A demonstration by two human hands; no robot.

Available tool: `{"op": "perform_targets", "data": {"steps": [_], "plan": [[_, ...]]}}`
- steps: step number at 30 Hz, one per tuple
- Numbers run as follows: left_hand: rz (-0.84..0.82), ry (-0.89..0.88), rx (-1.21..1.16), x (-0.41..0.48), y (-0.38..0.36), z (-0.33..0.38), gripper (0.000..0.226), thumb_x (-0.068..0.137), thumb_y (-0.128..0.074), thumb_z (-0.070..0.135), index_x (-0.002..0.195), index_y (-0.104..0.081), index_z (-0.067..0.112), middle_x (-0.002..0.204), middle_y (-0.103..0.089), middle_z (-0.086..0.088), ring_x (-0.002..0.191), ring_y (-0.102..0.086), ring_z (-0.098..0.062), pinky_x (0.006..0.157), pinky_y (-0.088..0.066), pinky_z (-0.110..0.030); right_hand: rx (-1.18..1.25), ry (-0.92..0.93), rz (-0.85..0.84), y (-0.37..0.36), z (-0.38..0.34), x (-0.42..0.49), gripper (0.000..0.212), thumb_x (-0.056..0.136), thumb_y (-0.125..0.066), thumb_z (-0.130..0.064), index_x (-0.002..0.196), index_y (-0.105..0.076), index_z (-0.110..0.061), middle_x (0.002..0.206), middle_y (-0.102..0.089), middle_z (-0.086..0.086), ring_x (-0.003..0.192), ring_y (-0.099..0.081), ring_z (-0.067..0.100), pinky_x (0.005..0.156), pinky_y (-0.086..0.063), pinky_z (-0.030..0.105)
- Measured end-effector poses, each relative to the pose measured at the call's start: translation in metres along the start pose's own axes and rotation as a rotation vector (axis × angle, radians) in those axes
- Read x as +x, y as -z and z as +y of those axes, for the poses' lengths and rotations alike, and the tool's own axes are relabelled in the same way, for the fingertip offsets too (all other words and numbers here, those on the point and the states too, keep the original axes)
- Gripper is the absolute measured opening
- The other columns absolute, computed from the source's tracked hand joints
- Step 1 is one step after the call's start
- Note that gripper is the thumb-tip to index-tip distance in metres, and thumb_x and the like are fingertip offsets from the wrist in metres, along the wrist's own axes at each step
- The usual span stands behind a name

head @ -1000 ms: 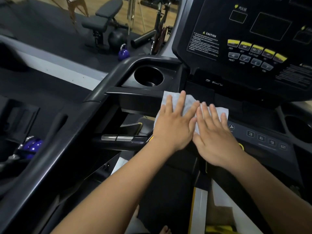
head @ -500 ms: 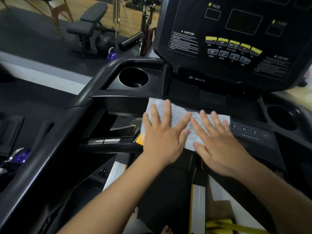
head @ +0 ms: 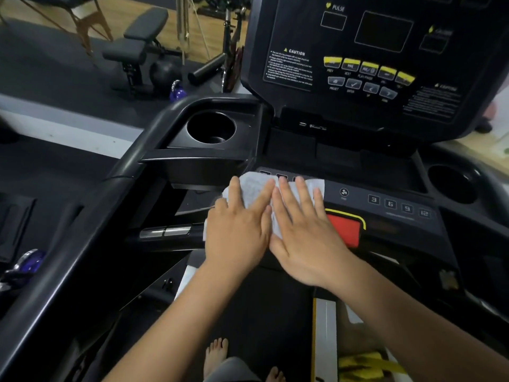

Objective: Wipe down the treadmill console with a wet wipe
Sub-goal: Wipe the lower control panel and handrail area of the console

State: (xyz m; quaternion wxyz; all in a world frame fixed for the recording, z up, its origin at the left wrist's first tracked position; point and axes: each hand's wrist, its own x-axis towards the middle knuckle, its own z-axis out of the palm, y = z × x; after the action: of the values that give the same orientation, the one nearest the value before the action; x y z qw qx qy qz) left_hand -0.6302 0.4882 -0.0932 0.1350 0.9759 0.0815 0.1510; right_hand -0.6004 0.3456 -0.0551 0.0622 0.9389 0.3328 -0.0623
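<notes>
White wet wipe (head: 254,188) crumpled, flattened under hands.

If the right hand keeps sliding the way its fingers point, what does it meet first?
Probably the step up from the button strip to the recessed tray below the display. The right hand lies flat on the wipe, fingers pointing up-screen and slightly left. Depth is unclear.
</notes>
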Motion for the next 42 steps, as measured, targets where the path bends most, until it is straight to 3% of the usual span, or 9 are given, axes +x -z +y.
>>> {"op": "perform_targets", "data": {"steps": [4,7,10,13,21,29,35,40,42], "plan": [[0.065,-0.079,0.049,-0.020,-0.014,0.012,0.051,0.101,-0.035,0.047,0.151,-0.036,0.036,0.155,-0.024,-0.033,0.132,-0.035,-0.056,0.104,-0.034,-0.061,0.026,0.021,-0.012,-0.004,0.024,-0.025,0.069,0.094,-0.004,-0.054,0.154,0.010,-0.024,0.161,0.022,-0.002,0.147,0.026,0.022,0.122,0.005,0.048],[0.029,-0.149,0.076,-0.017,-0.015,0.016,0.054,0.101,-0.032,0.054,0.153,-0.027,0.040,0.161,-0.016,-0.028,0.142,-0.016,-0.057,0.113,-0.018,-0.067,0.011,-0.050,-0.015,-0.002,0.047,-0.033,0.061,0.093,0.002,-0.059,0.150,0.017,-0.042,0.159,0.024,-0.009,0.146,0.028,0.016,0.120,0.011,0.045],[-0.006,-0.162,0.054,-0.002,-0.012,0.015,0.055,0.101,-0.022,0.056,0.154,-0.026,0.040,0.163,-0.015,-0.023,0.144,-0.012,-0.055,0.115,-0.015,-0.066,0.062,-0.119,-0.057,0.005,0.054,-0.017,0.058,0.088,0.012,-0.063,0.143,0.026,-0.051,0.155,0.034,-0.010,0.143,0.034,0.018,0.116,0.018,0.044],[-0.066,-0.102,0.059,0.008,-0.008,0.018,0.060,0.101,-0.014,0.052,0.156,-0.021,0.033,0.164,-0.012,-0.019,0.146,-0.011,-0.052,0.116,-0.016,-0.064,0.117,-0.170,-0.033,0.008,0.039,0.008,0.055,0.094,0.004,-0.058,0.144,0.025,-0.046,0.155,0.033,-0.008,0.143,0.033,0.023,0.118,0.015,0.052],[-0.052,-0.107,0.047,-0.040,-0.001,-0.004,0.059,0.099,-0.033,0.050,0.155,-0.029,0.030,0.163,-0.019,-0.020,0.133,-0.034,-0.050,0.106,-0.035,-0.057,0.035,-0.069,0.000,-0.006,0.041,-0.031,0.060,0.093,0.006,-0.060,0.149,0.019,-0.042,0.159,0.026,-0.011,0.144,0.031,0.015,0.119,0.015,0.043],[-0.108,-0.126,0.075,0.016,-0.005,0.011,0.062,0.099,-0.017,0.051,0.155,-0.029,0.028,0.162,-0.018,-0.023,0.136,-0.032,-0.052,0.104,-0.035,-0.059,0.175,-0.145,0.041,0.008,0.022,0.013,0.061,0.100,-0.004,-0.053,0.154,0.013,-0.030,0.161,0.024,-0.009,0.145,0.029,0.019,0.119,0.013,0.050],[-0.081,-0.220,0.089,0.000,-0.013,0.035,0.060,0.101,-0.019,0.049,0.155,-0.030,0.025,0.161,-0.023,-0.020,0.146,-0.014,-0.053,0.113,-0.015,-0.068,0.151,-0.150,0.056,-0.007,0.049,-0.017,0.063,0.097,0.003,-0.056,0.154,0.014,-0.031,0.160,0.024,-0.010,0.145,0.029,0.015,0.120,0.013,0.045],[-0.090,-0.329,-0.058,-0.001,-0.027,0.087,0.063,0.102,0.002,0.048,0.158,-0.016,0.024,0.166,-0.009,-0.014,0.152,0.002,-0.038,0.120,0.002,-0.060,0.192,-0.272,0.059,-0.017,0.089,-0.045,0.068,0.088,0.015,-0.057,0.151,0.018,-0.034,0.157,0.029,-0.011,0.144,0.032,0.014,0.119,0.016,0.043],[-0.109,-0.372,-0.078,-0.003,-0.032,0.103,0.062,0.103,-0.003,0.049,0.158,-0.013,0.023,0.166,-0.004,-0.015,0.152,0.007,-0.036,0.120,0.003,-0.058,0.173,-0.326,0.069,-0.023,0.105,-0.060,0.066,0.088,0.015,-0.056,0.150,0.020,-0.034,0.156,0.031,-0.010,0.144,0.032,0.015,0.118,0.019,0.041]]}}
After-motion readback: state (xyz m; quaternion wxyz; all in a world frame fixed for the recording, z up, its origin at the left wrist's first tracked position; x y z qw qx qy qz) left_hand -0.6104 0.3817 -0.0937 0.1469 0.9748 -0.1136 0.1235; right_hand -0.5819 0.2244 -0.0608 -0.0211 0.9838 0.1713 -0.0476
